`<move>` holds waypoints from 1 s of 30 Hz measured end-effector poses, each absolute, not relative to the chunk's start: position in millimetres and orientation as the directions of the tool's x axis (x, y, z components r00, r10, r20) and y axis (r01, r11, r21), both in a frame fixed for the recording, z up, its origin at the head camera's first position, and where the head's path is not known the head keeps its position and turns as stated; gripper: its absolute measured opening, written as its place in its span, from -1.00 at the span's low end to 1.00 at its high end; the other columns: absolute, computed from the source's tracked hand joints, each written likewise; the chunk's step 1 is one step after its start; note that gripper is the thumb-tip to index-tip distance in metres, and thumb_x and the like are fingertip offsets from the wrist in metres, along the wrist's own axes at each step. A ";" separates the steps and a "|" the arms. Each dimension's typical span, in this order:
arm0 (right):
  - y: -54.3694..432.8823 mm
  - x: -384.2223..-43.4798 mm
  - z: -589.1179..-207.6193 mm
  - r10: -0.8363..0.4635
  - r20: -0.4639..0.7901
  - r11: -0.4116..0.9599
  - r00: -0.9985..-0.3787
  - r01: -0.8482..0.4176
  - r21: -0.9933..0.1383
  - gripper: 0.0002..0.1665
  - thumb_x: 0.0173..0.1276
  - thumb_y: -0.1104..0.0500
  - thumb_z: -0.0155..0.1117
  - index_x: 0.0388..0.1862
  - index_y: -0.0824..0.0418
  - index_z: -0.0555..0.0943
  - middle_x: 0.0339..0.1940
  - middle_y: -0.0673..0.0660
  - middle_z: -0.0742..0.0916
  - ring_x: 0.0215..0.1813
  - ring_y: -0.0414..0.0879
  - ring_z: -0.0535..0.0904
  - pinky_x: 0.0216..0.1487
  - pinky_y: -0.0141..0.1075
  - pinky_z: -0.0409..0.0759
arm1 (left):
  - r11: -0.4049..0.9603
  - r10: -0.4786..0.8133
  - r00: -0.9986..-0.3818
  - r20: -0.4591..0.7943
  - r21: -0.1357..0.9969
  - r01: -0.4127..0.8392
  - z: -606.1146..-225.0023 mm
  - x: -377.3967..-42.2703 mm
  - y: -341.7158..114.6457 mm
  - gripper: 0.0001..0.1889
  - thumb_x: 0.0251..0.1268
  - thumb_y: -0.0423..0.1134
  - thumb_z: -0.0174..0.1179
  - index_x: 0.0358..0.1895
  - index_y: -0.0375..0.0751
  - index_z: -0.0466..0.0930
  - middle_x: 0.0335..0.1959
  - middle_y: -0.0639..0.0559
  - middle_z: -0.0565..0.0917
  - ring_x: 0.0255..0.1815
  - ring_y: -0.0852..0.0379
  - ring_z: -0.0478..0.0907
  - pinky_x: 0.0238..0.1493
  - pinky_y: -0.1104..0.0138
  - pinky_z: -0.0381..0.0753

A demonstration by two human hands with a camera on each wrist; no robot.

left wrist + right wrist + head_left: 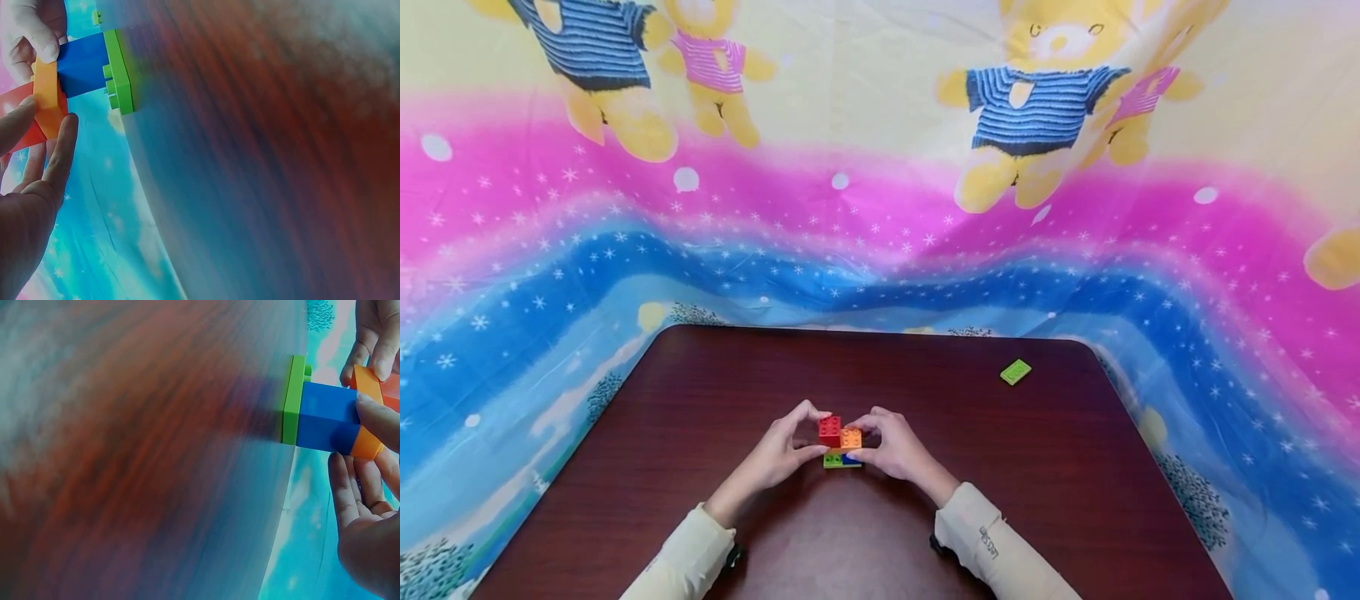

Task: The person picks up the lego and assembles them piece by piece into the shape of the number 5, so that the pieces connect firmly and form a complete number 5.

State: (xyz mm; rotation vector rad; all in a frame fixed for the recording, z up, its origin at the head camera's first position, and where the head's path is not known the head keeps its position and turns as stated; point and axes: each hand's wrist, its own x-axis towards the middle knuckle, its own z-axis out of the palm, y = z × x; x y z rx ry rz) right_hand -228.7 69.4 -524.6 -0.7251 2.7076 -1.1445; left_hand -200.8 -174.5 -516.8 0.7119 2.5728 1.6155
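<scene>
In the head view a small stack of toy building bricks stands between the two hands. Its base is a green plate [832, 462]; a blue brick [328, 412] sits on one side of the plate, leaving green studs bare on the other. On the blue brick lies a thin orange brick [47, 100], and a red brick [829, 430] tops its left part. My left hand [788, 443] pinches the red and orange bricks between thumb and fingers. From the right, my right hand [891, 442] grips the orange brick, with its thumb overlapping the blue one's upper edge.
A loose light-green plate [1016, 372] lies toward the far right of the dark brown table [737, 375]. A cloth printed with bears [1030, 108] hangs behind the table and down along its sides.
</scene>
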 end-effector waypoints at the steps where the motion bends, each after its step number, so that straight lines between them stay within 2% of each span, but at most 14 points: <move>1: 69.4 -228.7 -525.1 -0.468 0.077 0.602 -0.880 -0.382 -0.701 -0.50 0.23 0.01 0.61 0.16 -0.03 0.75 -0.13 -0.06 0.69 -0.03 -0.12 0.67 0.11 -0.14 0.74 | 0.358 0.388 -0.895 0.219 0.859 0.365 -517.1 -200.7 -174.5 -0.56 0.24 -0.46 0.42 0.08 -0.06 0.47 0.30 -0.17 0.62 0.15 -0.15 0.68 0.06 0.13 0.76; 7: 69.6 -226.8 -526.9 -0.473 0.075 0.592 -0.878 -0.380 -0.711 -0.50 0.23 0.01 0.61 0.17 -0.01 0.74 -0.16 -0.02 0.66 -0.06 -0.09 0.67 0.04 -0.20 0.75 | 0.354 0.382 -0.903 0.195 0.872 0.338 -518.9 -199.1 -175.0 -0.57 0.26 -0.45 0.41 0.07 -0.04 0.45 0.31 -0.14 0.62 0.16 -0.16 0.69 0.08 0.10 0.75; 11: 69.8 -225.0 -527.4 -0.471 0.070 0.592 -0.879 -0.374 -0.714 -0.50 0.24 0.02 0.61 0.17 -0.01 0.74 -0.14 0.01 0.67 0.00 -0.03 0.68 0.07 -0.15 0.75 | 0.361 0.381 -0.908 0.176 0.876 0.321 -519.8 -197.8 -175.7 -0.57 0.28 -0.45 0.39 0.08 -0.02 0.44 0.31 -0.11 0.60 0.17 -0.15 0.68 0.10 0.10 0.75; 20: 69.0 -225.9 -526.8 -0.483 0.082 0.592 -0.871 -0.395 -0.703 -0.50 0.24 0.02 0.61 0.17 0.00 0.74 -0.19 0.00 0.64 -0.09 -0.12 0.65 -0.03 -0.31 0.71 | 0.349 0.379 -0.906 0.190 0.877 0.330 -521.3 -198.3 -174.1 -0.57 0.31 -0.45 0.37 0.13 -0.04 0.45 0.27 -0.11 0.62 0.17 -0.16 0.67 0.09 0.13 0.75; 26: 68.8 -226.3 -524.1 -0.490 0.110 0.583 -0.865 -0.419 -0.696 -0.51 0.22 0.03 0.62 0.14 0.01 0.75 -0.24 -0.02 0.62 -0.10 -0.11 0.64 -0.03 -0.26 0.71 | 0.350 0.360 -0.917 0.172 0.886 0.304 -523.6 -198.8 -174.0 -0.58 0.30 -0.43 0.38 0.14 -0.08 0.48 0.15 -0.12 0.64 0.20 -0.17 0.65 0.11 0.15 0.74; 30: 71.3 -226.6 -520.7 -0.512 0.121 0.571 -0.851 -0.441 -0.693 -0.49 0.22 0.04 0.62 0.16 0.02 0.75 -0.22 0.00 0.63 -0.09 -0.09 0.65 -0.02 -0.21 0.73 | 0.355 0.363 -0.916 0.169 0.884 0.304 -524.1 -199.3 -173.3 -0.61 0.32 -0.41 0.38 0.13 -0.08 0.49 0.15 -0.12 0.65 0.20 -0.17 0.65 0.12 0.14 0.74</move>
